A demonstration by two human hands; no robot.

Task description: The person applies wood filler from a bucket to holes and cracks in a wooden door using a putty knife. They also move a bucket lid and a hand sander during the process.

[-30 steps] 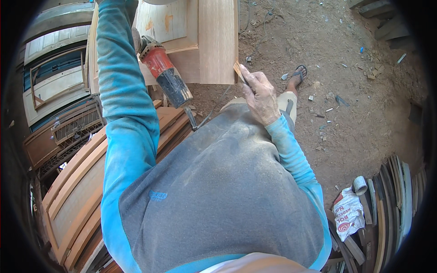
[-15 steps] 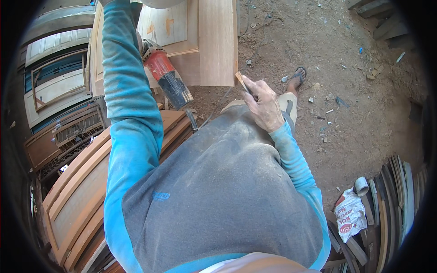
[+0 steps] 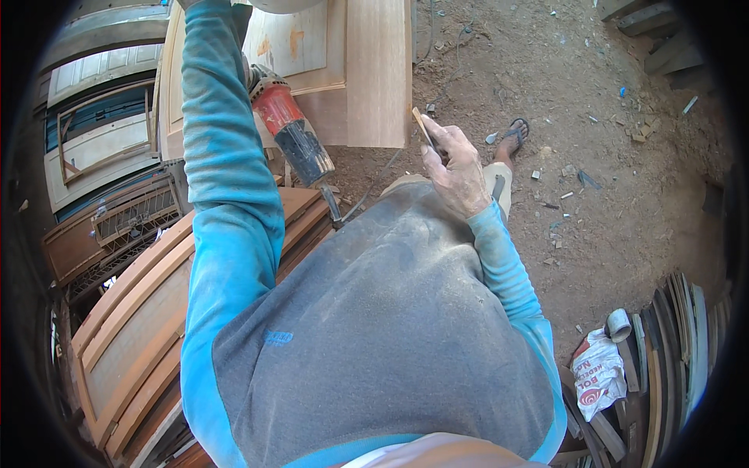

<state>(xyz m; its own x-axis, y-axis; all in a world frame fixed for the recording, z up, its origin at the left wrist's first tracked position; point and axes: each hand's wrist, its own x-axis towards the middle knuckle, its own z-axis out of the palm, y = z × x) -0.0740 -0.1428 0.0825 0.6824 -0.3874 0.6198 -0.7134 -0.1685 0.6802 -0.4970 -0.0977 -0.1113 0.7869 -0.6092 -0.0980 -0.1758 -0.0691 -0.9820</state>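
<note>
My right hand point(image 3: 456, 168) is closed around a small thin, flat piece point(image 3: 422, 125), tan on its edge and dark on one side. The piece stands up from my fingers, just off the lower right corner of a pale wooden panel door point(image 3: 378, 78); its exact kind is too small to tell. My left arm stretches forward across the door's left side. Only a sliver of my left hand point(image 3: 186, 3) shows at the upper edge, its fingers out of sight. Beside that forearm lies a red and black angle grinder point(image 3: 287, 129), with its head partly behind my sleeve.
Stacked brown wooden doors point(image 3: 133, 335) lean at the left, with a framed white panel point(image 3: 101, 160) beyond. A cord point(image 3: 374, 187) runs from the grinder. At right are dirt ground point(image 3: 616, 203) with scraps, a white sack point(image 3: 599, 370) and several boards point(image 3: 686, 327).
My right hand has shifted slightly right, and the held piece has turned more edge-on. The whole view has moved a little; the grinder stays beside my left forearm.
</note>
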